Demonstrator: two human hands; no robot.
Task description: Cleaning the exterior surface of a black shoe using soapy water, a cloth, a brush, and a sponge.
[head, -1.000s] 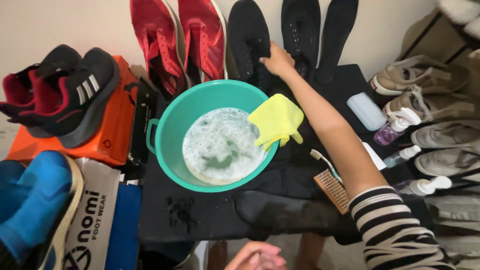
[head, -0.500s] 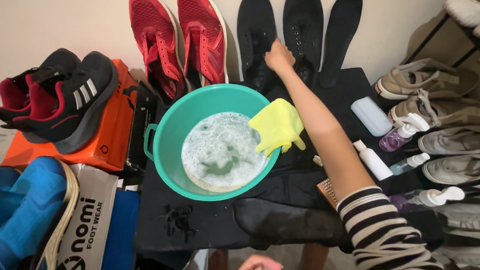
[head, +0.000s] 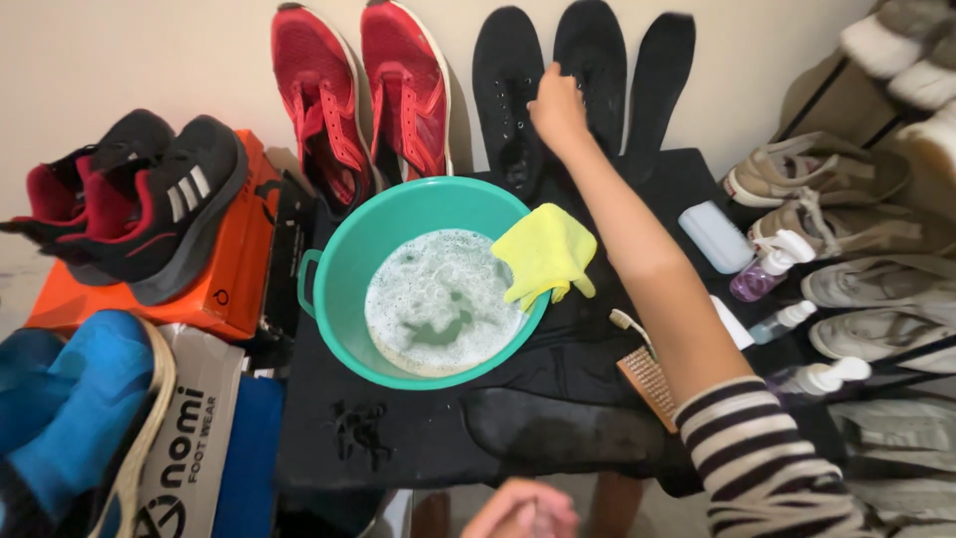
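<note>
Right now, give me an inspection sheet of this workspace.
Surface: black cloth covers the table.
Job's things: black shoes propped against the wall; insole beside them.
Clutter: teal basin of suds, yellow cloth on its rim, brush, bottles, red shoes.
Grippers: right hand on the black shoes; left hand low and empty.
Cables: nothing seen.
Surroundings: orange box, beige shoes right.

My right hand [head: 558, 105] reaches far forward and its fingers [head: 551, 78] touch the black shoes [head: 548, 70] that lean on the wall, beside the red shoes [head: 363, 90]. Below my arm stands a green basin [head: 344, 249] with foamy water, and a yellow cloth [head: 546, 251] hangs over its rim. My left hand [head: 523, 510] is low, near the tabletop [head: 418, 448] edge.
</note>
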